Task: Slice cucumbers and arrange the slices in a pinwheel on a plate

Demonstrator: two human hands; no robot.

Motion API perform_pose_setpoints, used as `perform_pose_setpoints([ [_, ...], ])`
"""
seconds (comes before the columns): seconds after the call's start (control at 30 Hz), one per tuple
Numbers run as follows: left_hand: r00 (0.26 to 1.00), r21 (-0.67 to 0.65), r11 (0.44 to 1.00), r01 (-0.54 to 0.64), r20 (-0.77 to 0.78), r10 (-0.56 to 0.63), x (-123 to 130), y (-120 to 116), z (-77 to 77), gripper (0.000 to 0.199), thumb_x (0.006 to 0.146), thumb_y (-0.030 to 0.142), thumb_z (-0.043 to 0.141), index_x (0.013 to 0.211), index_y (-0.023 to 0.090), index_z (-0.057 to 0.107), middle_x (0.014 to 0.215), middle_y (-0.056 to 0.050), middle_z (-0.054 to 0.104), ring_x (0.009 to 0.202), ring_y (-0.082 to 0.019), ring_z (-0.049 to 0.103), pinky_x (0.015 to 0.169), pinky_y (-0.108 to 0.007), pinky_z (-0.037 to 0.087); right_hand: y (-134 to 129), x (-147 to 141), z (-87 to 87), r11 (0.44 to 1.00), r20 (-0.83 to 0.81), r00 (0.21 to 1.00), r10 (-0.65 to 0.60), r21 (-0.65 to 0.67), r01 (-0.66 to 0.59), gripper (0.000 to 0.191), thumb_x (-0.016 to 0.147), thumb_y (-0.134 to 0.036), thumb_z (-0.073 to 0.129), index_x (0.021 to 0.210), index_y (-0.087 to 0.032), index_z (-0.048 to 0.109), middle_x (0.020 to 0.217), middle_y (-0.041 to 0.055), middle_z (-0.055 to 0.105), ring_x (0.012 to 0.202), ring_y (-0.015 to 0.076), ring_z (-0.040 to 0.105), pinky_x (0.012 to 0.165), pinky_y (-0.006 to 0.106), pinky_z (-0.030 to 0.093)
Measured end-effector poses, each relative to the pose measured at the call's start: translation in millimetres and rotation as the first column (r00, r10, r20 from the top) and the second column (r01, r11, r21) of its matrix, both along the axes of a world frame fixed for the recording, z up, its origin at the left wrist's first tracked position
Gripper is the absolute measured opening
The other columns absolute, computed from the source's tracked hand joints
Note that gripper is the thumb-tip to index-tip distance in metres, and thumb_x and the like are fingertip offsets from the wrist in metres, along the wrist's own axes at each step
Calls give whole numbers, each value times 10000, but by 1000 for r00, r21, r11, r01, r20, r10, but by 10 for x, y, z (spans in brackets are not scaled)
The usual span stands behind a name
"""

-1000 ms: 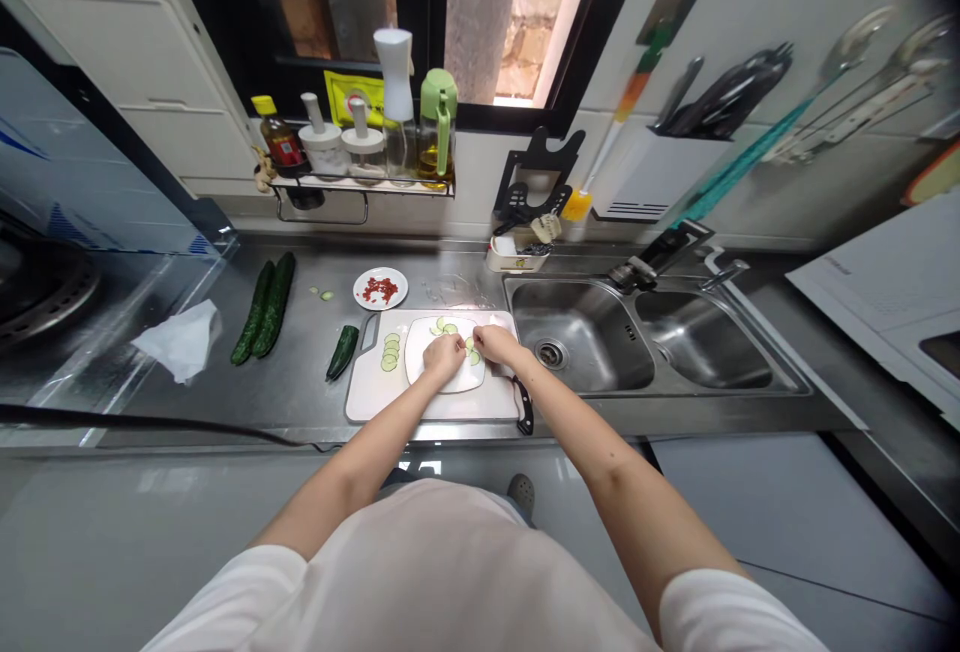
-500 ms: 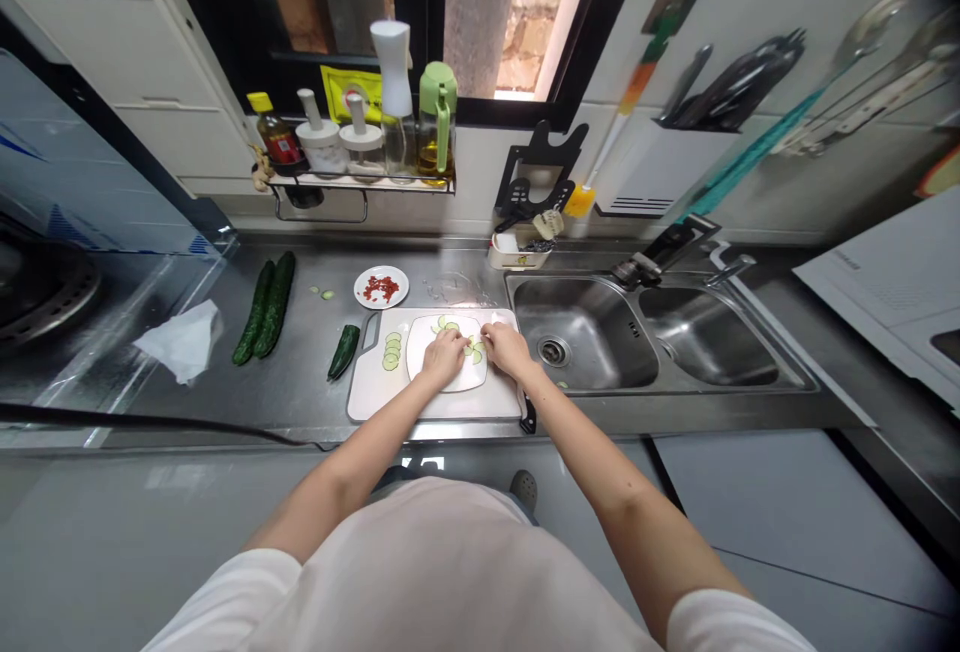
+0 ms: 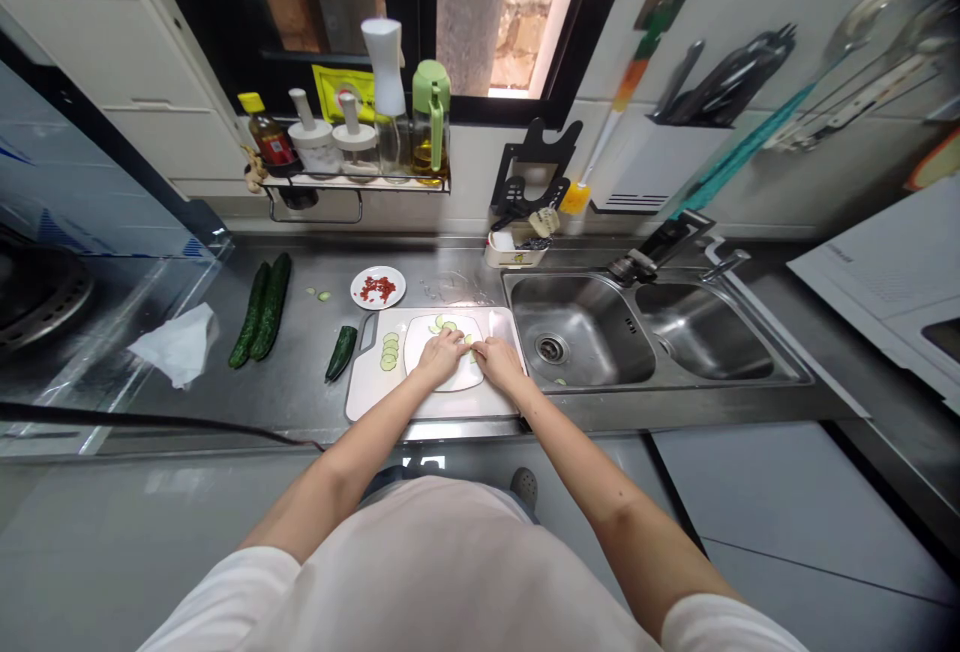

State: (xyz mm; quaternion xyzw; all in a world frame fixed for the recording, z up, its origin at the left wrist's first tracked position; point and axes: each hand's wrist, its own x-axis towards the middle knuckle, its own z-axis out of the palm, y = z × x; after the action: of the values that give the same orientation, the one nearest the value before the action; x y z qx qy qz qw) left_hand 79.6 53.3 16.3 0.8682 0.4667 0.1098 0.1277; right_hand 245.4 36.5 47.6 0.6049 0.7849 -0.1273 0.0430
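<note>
A white squarish plate rests on the white cutting board, with thin cucumber slices along its far part. Over the plate's middle, my left hand has its fingers drawn together at a pale green cucumber slice. From the right, my right hand pinches at the same slice, its fingertips close to the left ones. My fingers partly hide that slice. A short row of cucumber rounds lies on the board's left side. Just left of the board is a cut cucumber piece.
Behind the board stands a small plate of chopped red pieces. Two whole cucumbers and a crumpled white cloth or tissue lie at left. A double sink adjoins the board's right. A bottle rack hangs on the wall.
My right hand has moved slightly left and closer to my left hand, its fingertips now at the slice. My left hand stays over the plate. The camera view has shifted a little.
</note>
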Motion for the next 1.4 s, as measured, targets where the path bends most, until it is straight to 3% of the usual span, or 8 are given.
perform_pose_setpoints([
  [0.7,999,32,999,-29,-40,31,-41,-26,6,324,912,186,434,1092,285,685,1169,-80,563,1105,-227,452,852,-322,452,-15,-60,-69,998,-45,997,-57,-5,57,346,966,-315,371,1149,-242,656,1066,104,661,985,211,593,762,266,394],
  [0.87,999,35,998,-44,-10,45,-65,-66,-7,336,886,161,468,1135,276,662,1214,-79,543,1105,-226,451,852,-321,459,-7,69,-43,969,-153,962,-225,69,237,365,964,-309,368,1230,-225,603,1155,93,657,1028,201,591,786,257,396],
  [0.97,1000,51,998,-28,-12,29,-69,-99,3,350,895,171,465,1172,286,644,1216,-79,539,1093,-225,453,839,-321,462,-5,115,-35,945,-155,938,-310,59,322,350,960,-332,379,1187,-216,619,1120,92,672,998,197,604,774,253,396],
  [1.13,999,67,998,-11,-50,14,-53,-117,2,341,922,205,440,1182,292,644,1199,-82,540,1074,-222,454,832,-321,466,17,73,-61,935,-120,929,-351,14,355,323,938,-413,430,1089,-228,648,1056,78,685,965,195,616,759,253,395],
  [1.4,999,34,999,17,-31,-16,-105,-85,-30,358,918,204,443,1194,319,640,1193,-71,517,1084,-210,449,844,-306,465,69,46,-73,941,-101,936,-338,5,340,257,923,-379,464,1010,-236,660,1031,68,693,952,203,627,755,265,405],
])
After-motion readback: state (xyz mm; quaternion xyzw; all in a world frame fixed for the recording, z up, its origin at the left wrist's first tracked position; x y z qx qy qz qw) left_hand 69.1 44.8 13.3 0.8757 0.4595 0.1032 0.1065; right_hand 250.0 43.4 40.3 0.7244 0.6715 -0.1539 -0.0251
